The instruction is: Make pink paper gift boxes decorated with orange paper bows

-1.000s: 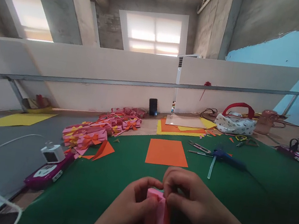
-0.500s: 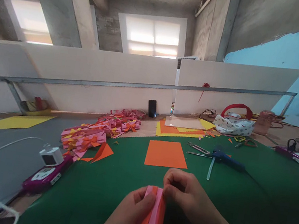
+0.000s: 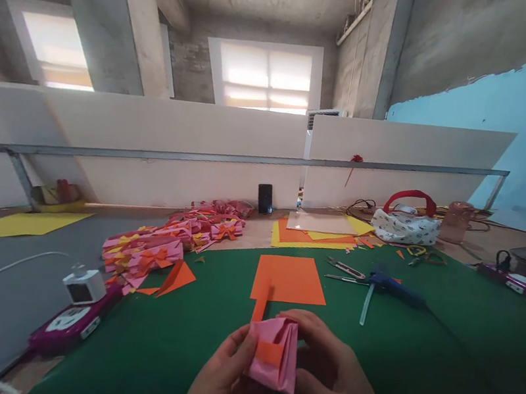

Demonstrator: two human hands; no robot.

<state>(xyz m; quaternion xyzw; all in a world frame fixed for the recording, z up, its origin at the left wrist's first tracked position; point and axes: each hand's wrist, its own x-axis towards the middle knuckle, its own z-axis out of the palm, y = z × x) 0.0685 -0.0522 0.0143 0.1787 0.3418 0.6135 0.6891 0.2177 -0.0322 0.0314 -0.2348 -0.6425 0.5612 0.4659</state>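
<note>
A folded pink paper piece (image 3: pixel 287 361) with an orange strip (image 3: pixel 260 304) is held up between my hands, its end facing me. An orange patch shows on that end, and the strip sticks out past the upper left. My left hand (image 3: pixel 219 380) grips its left side, thumb in front. Around the right side curls my right hand (image 3: pixel 331 378), fingertips at the top edge and thumb lower down. Just beyond lies a flat orange paper sheet (image 3: pixel 293 278) on the green mat (image 3: pixel 207 328). Scissors (image 3: pixel 346 270) and a blue glue gun (image 3: pixel 395 290) with a glue stick lie to the right.
Several pink and orange folded paper bows (image 3: pixel 155 246) are heaped at the left. A purple power strip (image 3: pixel 67 326) with a white charger (image 3: pixel 84 286) lies nearer. A phone (image 3: pixel 265 199) leans at the back, near yellow and orange sheets (image 3: pixel 287 234) and a white bag (image 3: pixel 405 226).
The folded pink paper has been turned so its end faces me, with the orange strip now pointing away. My right hand has moved from pinching its top edge to holding its right side.
</note>
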